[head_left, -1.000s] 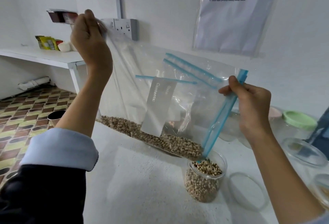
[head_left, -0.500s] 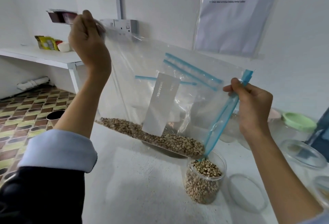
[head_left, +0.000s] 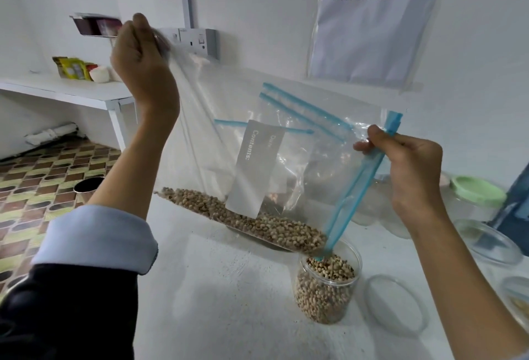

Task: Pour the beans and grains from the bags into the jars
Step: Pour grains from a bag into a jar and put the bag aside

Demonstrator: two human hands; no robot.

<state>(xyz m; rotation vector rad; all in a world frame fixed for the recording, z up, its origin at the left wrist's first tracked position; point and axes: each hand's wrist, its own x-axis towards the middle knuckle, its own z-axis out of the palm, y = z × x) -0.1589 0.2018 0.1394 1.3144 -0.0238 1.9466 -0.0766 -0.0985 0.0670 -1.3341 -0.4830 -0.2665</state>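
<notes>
A large clear zip bag with a blue seal and a white label hangs tilted over the white table. My left hand pinches its raised bottom corner high at the left. My right hand grips the blue zip edge at the right. Pale beans lie along the bag's low fold, sloping down to its mouth. The mouth's lower corner dips into an open clear jar, which is nearly full of the same beans.
A clear lid lies right of the jar. More clear jars, one with a green lid, stand at the right. Behind are a wall socket, a taped paper sheet and a side shelf.
Both hands keep their grip on the bag. The bag and my hands have shifted only slightly. The jar's bean level looks about the same.
</notes>
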